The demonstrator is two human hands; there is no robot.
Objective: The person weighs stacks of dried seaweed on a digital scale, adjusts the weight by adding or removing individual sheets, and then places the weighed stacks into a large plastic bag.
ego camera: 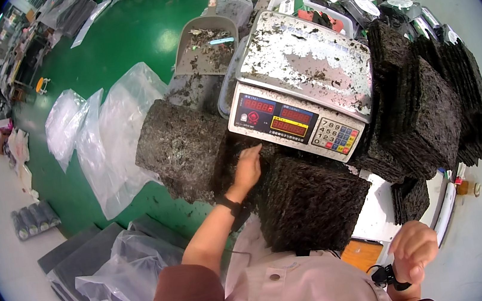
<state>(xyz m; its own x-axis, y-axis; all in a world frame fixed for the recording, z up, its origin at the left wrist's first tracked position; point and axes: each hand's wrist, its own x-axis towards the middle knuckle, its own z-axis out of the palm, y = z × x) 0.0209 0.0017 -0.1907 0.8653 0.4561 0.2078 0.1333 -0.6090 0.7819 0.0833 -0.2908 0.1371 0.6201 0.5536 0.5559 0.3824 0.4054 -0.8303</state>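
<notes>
My left hand (247, 167), with a dark band on its wrist, reaches between two stacks of dried seaweed sheets, just below the display of a digital weighing scale (291, 121). Its fingers point toward the scale; whether they grip anything is unclear. One seaweed stack (180, 151) lies left of it, another (312, 200) stands close to my body on the right. My right hand (415, 244), wearing a black watch, is raised at the lower right with its fingers curled, apart from the stacks. Dark flakes litter the scale's metal plate (302, 61).
Tall seaweed stacks (426, 114) crowd the scale's right side. A dustpan (206, 48) with scraps and a light-blue strip lies behind. Labelled packages (361, 5) lie at the back right. Clear plastic bags (123, 129) are at the left; more plastic (125, 273) covers grey sheets at lower left.
</notes>
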